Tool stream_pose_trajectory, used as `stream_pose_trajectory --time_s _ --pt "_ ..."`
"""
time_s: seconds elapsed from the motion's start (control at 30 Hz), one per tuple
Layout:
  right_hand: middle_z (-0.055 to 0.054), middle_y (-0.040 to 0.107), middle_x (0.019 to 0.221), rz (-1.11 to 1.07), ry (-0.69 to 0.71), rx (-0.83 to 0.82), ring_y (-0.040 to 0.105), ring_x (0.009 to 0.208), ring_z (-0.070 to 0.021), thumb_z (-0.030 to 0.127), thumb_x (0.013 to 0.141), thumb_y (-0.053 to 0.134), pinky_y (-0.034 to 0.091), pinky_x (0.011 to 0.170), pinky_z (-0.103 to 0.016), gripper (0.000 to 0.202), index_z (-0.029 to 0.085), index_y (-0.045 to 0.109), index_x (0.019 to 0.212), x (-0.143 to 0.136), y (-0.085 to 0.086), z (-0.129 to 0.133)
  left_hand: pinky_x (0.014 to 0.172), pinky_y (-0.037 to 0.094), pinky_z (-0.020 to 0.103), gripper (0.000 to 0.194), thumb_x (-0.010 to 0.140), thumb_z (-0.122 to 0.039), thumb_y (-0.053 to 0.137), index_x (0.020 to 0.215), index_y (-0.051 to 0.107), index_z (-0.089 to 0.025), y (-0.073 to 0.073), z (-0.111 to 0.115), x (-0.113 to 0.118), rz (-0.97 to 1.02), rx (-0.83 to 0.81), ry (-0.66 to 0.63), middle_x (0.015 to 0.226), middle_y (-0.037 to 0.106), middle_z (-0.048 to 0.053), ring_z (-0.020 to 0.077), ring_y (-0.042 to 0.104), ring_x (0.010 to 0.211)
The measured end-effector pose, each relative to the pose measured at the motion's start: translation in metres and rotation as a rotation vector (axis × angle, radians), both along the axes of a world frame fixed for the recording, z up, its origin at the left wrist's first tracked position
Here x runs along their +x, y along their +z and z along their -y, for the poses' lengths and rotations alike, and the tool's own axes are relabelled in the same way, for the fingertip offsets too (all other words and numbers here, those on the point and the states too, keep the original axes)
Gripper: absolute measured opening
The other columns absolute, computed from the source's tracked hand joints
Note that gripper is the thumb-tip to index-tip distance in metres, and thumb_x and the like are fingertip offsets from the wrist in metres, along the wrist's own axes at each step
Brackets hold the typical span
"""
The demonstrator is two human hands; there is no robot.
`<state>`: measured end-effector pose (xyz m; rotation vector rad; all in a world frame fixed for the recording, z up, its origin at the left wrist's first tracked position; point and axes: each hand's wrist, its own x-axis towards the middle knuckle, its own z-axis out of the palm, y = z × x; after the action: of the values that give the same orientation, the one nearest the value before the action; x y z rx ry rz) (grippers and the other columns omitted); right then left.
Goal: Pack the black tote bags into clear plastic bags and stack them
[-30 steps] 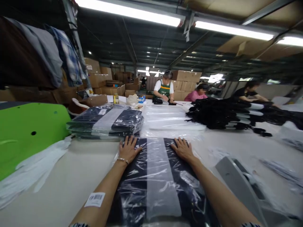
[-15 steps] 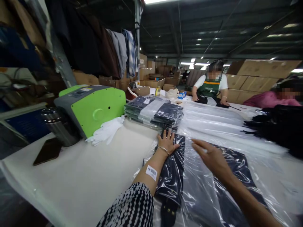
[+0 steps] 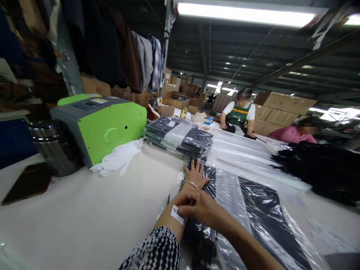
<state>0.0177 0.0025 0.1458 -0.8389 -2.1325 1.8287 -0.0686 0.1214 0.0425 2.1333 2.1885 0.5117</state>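
Observation:
My left hand (image 3: 195, 175) lies flat, fingers spread, on a dark garment with a grey stripe packed in a clear plastic bag (image 3: 253, 210). A white barcode sticker (image 3: 177, 215) sits on my left forearm. My right hand (image 3: 199, 206) has crossed over to that forearm, and its fingertips pinch the sticker's edge. Just beyond my left hand stands a stack of the same bagged garments (image 3: 180, 137).
A green and grey machine (image 3: 104, 125) stands at the left, with white gloves (image 3: 118, 159), a steel flask (image 3: 54, 152) and a dark phone (image 3: 26, 183) beside it. Empty clear bags (image 3: 247, 153) and a black garment pile (image 3: 323, 168) lie right. Two people work at the far end.
My right hand left the bagged garment and moved left onto my left forearm, taking the sticker's edge. The view turned left, bringing the machine and flask into sight.

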Motion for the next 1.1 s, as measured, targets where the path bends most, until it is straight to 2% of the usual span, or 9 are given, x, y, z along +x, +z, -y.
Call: stream_pose_trajectory --time_s 0.13,0.3,0.37,0.47,0.53,0.63,0.8,0.93,1.1 --pt "0.002 0.067 0.071 0.050 -0.003 -0.051 0.055 0.066 -0.0109 0.020 0.066 0.078 0.040 0.064 -0.023 0.016 0.017 0.076 0.081 -0.009 0.002 -0.001 0.112 0.020 0.074 0.078 0.093 -0.067 0.028 0.155 0.028 -0.021 0.000 0.002 0.000 0.017 0.005 -0.005 0.167 0.014 0.010 0.0379 0.008 0.152" --pt "0.003 0.065 0.066 0.010 -0.123 0.004 0.054 0.062 -0.0114 0.018 0.065 0.076 0.040 0.061 -0.024 0.007 0.018 0.072 0.071 -0.014 0.002 0.013 0.113 0.016 0.074 0.076 0.094 -0.064 0.029 0.156 0.026 -0.020 0.007 0.004 0.000 0.089 -0.035 -0.021 0.167 0.011 0.009 0.0360 0.003 0.153" --pt "0.002 0.065 0.068 -0.096 -0.184 0.107 0.056 0.067 -0.0135 0.019 0.067 0.076 0.043 0.066 -0.026 0.005 0.019 0.071 0.068 -0.012 0.005 0.023 0.112 0.018 0.074 0.077 0.092 -0.063 0.035 0.156 0.026 -0.021 0.011 0.002 -0.005 0.116 -0.074 -0.036 0.167 0.010 0.008 0.0369 0.003 0.153" --pt "-0.002 0.070 0.091 -0.292 -0.275 0.225 0.061 0.089 -0.0184 0.028 0.074 0.078 0.046 0.084 -0.031 0.012 0.020 0.069 0.069 0.002 0.016 0.024 0.111 0.030 0.070 0.081 0.087 -0.060 0.049 0.155 0.027 -0.022 0.015 -0.001 -0.022 0.140 -0.142 -0.108 0.167 0.013 0.008 0.0366 0.010 0.153" --pt "-0.003 0.070 0.097 -0.347 -0.377 0.225 0.061 0.092 -0.0188 0.036 0.079 0.076 0.045 0.086 -0.031 0.017 0.021 0.069 0.076 0.020 0.026 0.005 0.112 0.033 0.064 0.089 0.082 -0.060 0.057 0.155 0.025 -0.021 0.014 -0.001 -0.035 0.143 -0.168 -0.177 0.167 0.014 0.010 0.0335 0.013 0.153" --pt "0.000 0.067 0.081 -0.266 -0.491 0.293 0.058 0.076 -0.0146 0.041 0.078 0.077 0.045 0.074 -0.028 0.023 0.020 0.068 0.084 0.049 0.031 -0.053 0.116 0.027 0.063 0.111 0.070 -0.070 0.066 0.157 0.019 -0.018 0.008 0.003 -0.051 0.140 -0.166 -0.240 0.167 0.008 0.013 0.0319 0.008 0.154" --pt "0.004 0.066 0.067 0.149 -0.285 0.514 0.057 0.063 -0.0140 0.029 0.072 0.073 0.042 0.063 -0.026 0.029 0.019 0.062 0.096 0.058 0.008 -0.146 0.118 0.019 0.065 0.127 0.060 -0.080 0.067 0.157 0.015 -0.017 -0.004 0.006 -0.054 0.142 -0.139 -0.248 0.167 0.005 0.014 0.0325 0.005 0.154" --pt "0.006 0.063 0.065 0.369 -0.154 0.609 0.056 0.061 -0.0118 0.019 0.069 0.068 0.038 0.057 -0.022 0.019 0.020 0.060 0.085 0.034 -0.008 -0.173 0.119 0.019 0.062 0.128 0.059 -0.082 0.067 0.157 0.016 -0.018 -0.007 0.004 -0.053 0.137 -0.120 -0.247 0.167 0.006 0.014 0.0312 0.005 0.154" --pt "0.006 0.059 0.058 0.488 -0.125 0.625 0.050 0.055 -0.0108 0.015 0.063 0.072 0.034 0.053 -0.022 0.012 0.019 0.063 0.069 0.027 -0.013 -0.190 0.119 0.020 0.062 0.130 0.058 -0.082 0.067 0.157 0.016 -0.017 -0.009 0.005 -0.053 0.140 -0.117 -0.244 0.167 0.007 0.013 0.0311 0.005 0.154"
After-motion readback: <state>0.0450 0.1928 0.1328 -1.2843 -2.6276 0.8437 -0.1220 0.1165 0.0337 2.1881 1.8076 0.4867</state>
